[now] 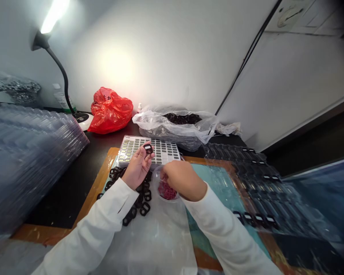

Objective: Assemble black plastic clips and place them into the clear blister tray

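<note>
My left hand (136, 170) is raised above the work mat, its thumb and fingers closed on a small black plastic frame (146, 151) with a pale rectangle in it. Below and beside that wrist lies a loose heap of similar black frames (145, 208). My right hand (185, 179) reaches down into a clear round tub (161, 199) of small pinkish-red pieces (167, 191). Its fingers are curled together, and whatever they pinch is hidden. Just behind both hands, a white tray (174, 157) holds rows of small rectangular pieces.
Stacked clear plastic trays (37, 160) rise at the left. More clear trays (263, 187), some holding black frames, spread at the right. Along the wall stand a desk lamp (63, 76), a red plastic bag (111, 112) and a clear bag (151, 124) of black parts.
</note>
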Demonstrator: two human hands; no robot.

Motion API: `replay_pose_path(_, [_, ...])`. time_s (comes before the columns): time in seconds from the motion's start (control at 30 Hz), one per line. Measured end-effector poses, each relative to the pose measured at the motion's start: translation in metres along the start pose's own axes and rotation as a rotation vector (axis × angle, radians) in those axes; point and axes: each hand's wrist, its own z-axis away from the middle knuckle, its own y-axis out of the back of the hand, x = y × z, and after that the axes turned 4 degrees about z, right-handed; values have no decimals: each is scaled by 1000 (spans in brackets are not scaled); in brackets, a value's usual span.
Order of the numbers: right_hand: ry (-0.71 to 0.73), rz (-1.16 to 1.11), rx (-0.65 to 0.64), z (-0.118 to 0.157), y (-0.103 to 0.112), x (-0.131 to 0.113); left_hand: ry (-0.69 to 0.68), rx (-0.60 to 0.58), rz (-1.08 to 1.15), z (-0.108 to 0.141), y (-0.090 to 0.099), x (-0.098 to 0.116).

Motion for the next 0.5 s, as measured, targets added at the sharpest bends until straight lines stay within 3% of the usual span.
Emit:
replay_pose_path(0.07, [13, -156, 103, 10, 17, 5, 10, -33, -14, 0, 2, -2])
replay_pose_path(0.17, [-16, -473, 454, 24, 34, 8, 15, -116, -19, 1, 5, -6])
replay_pose_path(0.27, [1, -605, 750, 28, 36, 4, 24, -196, -19, 3, 5, -10])
replay_pose_path(0.33, [17, -607, 805, 25, 33, 1, 40, -228, -27, 5, 5, -11])
replay_pose_path(0.5, [92, -613, 727, 14, 28, 1, 50, -258, -50, 8, 6, -12])
